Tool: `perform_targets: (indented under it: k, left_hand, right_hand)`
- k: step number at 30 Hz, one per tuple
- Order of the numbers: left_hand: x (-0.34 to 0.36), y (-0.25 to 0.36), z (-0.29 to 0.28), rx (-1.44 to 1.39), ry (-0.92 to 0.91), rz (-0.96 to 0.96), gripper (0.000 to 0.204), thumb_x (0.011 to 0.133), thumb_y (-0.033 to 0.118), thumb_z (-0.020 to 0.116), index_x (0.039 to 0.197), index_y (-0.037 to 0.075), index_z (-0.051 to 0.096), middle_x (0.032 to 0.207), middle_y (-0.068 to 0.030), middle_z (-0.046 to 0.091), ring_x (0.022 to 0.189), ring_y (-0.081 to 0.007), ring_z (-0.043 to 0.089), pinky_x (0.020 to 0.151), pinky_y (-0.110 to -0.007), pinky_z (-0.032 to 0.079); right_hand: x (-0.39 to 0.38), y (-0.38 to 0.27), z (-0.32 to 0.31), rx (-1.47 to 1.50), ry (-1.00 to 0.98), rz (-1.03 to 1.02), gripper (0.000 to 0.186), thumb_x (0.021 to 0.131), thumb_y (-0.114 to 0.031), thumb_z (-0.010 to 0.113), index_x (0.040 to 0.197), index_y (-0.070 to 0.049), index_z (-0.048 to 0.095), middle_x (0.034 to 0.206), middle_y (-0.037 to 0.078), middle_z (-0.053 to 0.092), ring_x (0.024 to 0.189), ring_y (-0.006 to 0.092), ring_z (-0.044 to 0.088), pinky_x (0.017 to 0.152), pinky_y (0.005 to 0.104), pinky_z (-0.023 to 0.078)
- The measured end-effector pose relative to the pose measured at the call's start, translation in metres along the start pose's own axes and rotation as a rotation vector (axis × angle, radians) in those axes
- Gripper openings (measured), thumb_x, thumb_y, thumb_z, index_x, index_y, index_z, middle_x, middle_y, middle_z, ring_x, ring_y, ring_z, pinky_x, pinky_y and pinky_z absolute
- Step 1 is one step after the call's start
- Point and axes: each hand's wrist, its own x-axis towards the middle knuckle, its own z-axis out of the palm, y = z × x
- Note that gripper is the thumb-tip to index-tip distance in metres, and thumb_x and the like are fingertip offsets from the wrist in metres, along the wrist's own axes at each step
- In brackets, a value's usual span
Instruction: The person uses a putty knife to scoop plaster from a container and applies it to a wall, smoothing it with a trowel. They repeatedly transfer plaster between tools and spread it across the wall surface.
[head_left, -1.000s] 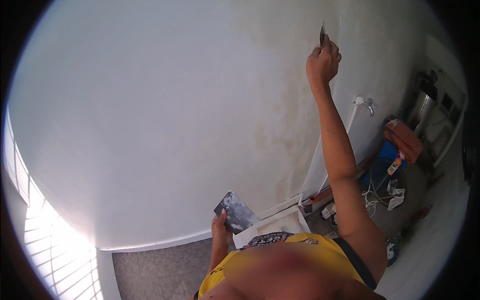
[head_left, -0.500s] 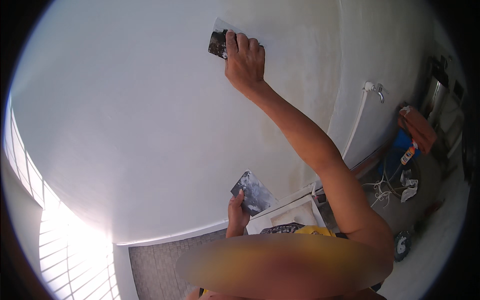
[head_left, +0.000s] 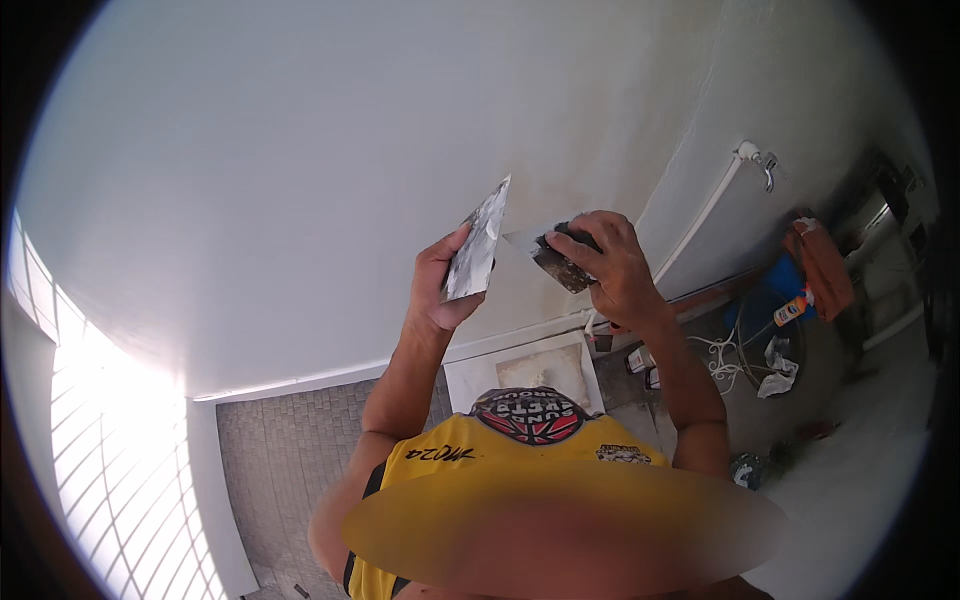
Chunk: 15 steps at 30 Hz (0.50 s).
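Note:
My left hand [head_left: 446,282] is closed on a flat metal putty plate [head_left: 477,245], held tilted with white smears across its face. My right hand [head_left: 622,265] grips a wide putty knife [head_left: 563,262] by its dark, stained handle. Its pale blade points left toward the plate, with a small gap between the two tools. Both hands are raised in front of the white wall [head_left: 270,210], and neither tool appears to touch it.
A white board [head_left: 465,380] with a beige patch lies at the wall's foot. On the right are a wall tap [head_left: 765,168], a round table with a white scrolled frame [head_left: 722,362], an orange bottle [head_left: 790,310] and a reddish-brown cloth [head_left: 822,268]. Sunlight falls through bars [head_left: 120,470] at left.
My right hand has come down from high on the wall with the putty knife. My left hand has risen with the plate, and the tools are now close together.

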Motion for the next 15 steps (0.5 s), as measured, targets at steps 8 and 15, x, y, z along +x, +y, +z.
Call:
perform_targets:
  k: [8,15]
  left_hand:
    - [0.018,-0.047,-0.006,1.417,-0.441,1.17,0.032,0.105,0.013,0.058,0.136,0.007,0.062,0.131,-0.0201,0.066,0.117,-0.0363,0.063,0.097,-0.045,0.051]
    - [-0.012,-0.026,-0.047,2.168,0.07,0.713,0.033,0.093,0.001,0.063,0.124,0.005,0.07,0.112,-0.014,0.071,0.102,-0.034,0.066,0.088,-0.043,0.054]
  right_hand:
    - [-0.036,-0.003,0.04,2.232,0.261,1.084,0.03,0.098,-0.009,0.057,0.126,-0.003,0.064,0.112,0.011,0.073,0.104,0.0246,0.07,0.092,0.0431,0.057]
    - [0.016,0.032,-0.037,1.709,0.458,0.797,0.028,0.091,-0.005,0.063,0.118,-0.002,0.066,0.107,0.008,0.071,0.099,0.0213,0.07,0.094,0.0395,0.055]
